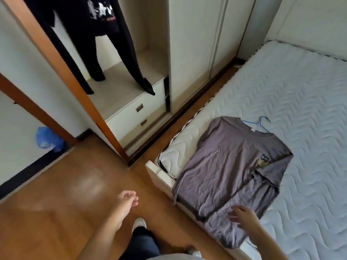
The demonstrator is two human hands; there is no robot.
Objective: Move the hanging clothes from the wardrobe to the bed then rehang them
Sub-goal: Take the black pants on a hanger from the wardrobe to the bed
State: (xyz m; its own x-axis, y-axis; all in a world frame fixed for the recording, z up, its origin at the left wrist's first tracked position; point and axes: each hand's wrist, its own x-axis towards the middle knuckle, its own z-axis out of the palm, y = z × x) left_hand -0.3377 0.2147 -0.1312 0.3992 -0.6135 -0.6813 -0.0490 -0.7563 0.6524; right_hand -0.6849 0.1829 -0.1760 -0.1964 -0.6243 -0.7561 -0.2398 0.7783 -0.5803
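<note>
Hovering over the bottom hem of the grey shirt, the right hand has its fingers spread and holds nothing; whether the fingertips touch the cloth, I cannot tell. The left hand hangs beside the bed, above the wooden floor, with fingers relaxed and close together, also holding nothing. The grey shirt lies flat on the corner of the bed nearest to the person, and its hem reaches over the bed's edge. A blue hanger shows at its collar, lying on the mattress. A white shoe stands on the floor just beside the bed. Across a narrow strip of floor from the bed, the wardrobe is open; dark clothes hang inside it above two white drawers. Well apart from the bed, past the wardrobe, a blue bag lies near the wall
</note>
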